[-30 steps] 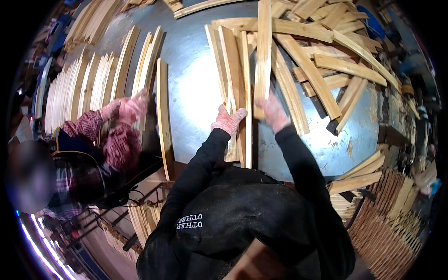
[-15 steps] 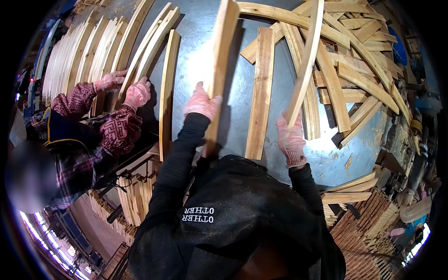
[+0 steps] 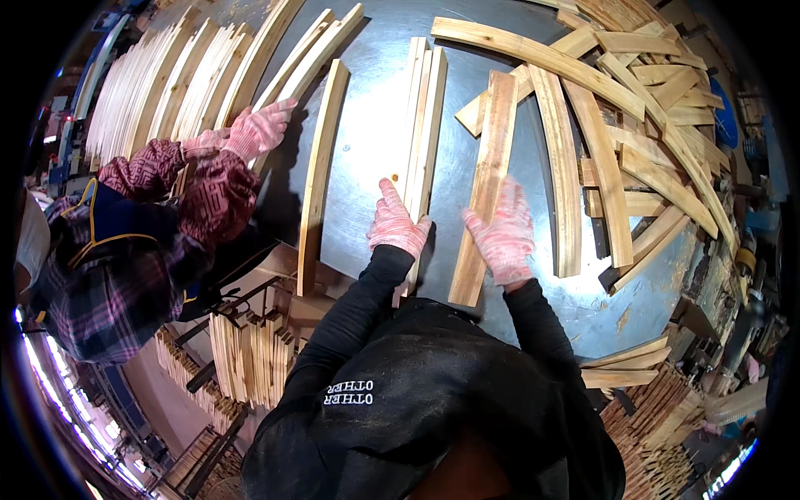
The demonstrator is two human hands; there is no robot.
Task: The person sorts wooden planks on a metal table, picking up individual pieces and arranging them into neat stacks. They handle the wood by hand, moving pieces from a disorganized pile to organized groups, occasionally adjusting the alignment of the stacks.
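Observation:
My left hand (image 3: 398, 223), in a pink-and-white glove, is closed around the near part of narrow curved wooden slats (image 3: 424, 125) standing on edge side by side. Its thumb lies on their right side and its fingers on the left. My right hand (image 3: 505, 233), gloved alike, rests with fingers stretched out along the right edge of a wider wooden slat (image 3: 494, 158) lying flat on the metal table (image 3: 358, 150). Left of my left hand, a single slat (image 3: 321, 175) stands apart.
At the left, a co-worker's gloved hands (image 3: 258, 129) touch slats beside a long row of upright slats (image 3: 142, 92). A loose heap of curved slats (image 3: 667, 125) covers the table's right side. More stacked wood (image 3: 246, 358) sits below the table edge.
The slat from my right hand now stands beside the one in my left. My right hand has moved to the flat slat. The co-worker's hands have moved farther along their slats.

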